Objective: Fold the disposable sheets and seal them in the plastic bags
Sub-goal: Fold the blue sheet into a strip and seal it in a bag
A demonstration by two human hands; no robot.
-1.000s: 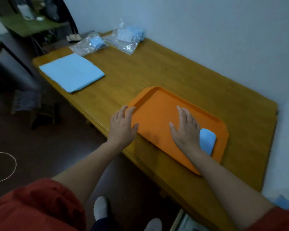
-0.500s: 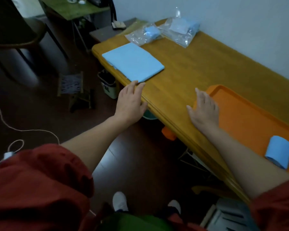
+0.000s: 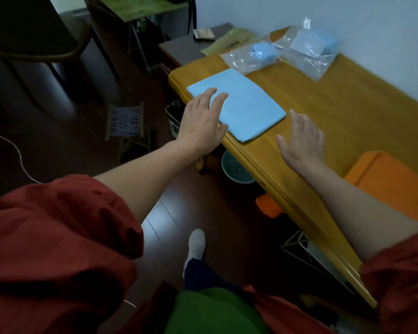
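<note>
My left hand (image 3: 200,121) reaches with straight, spread fingers over the near edge of a folded blue sheet (image 3: 244,104) at the corner of a wooden table (image 3: 348,112); I cannot tell if it touches. My right hand (image 3: 302,141) is flat and empty, just beside the sheet. Two clear plastic bags (image 3: 253,55) holding blue sheets lie beyond it, by the wall. An orange tray (image 3: 391,179) sits at my right.

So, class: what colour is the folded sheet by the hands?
Light blue, clearest in the head view.
</note>
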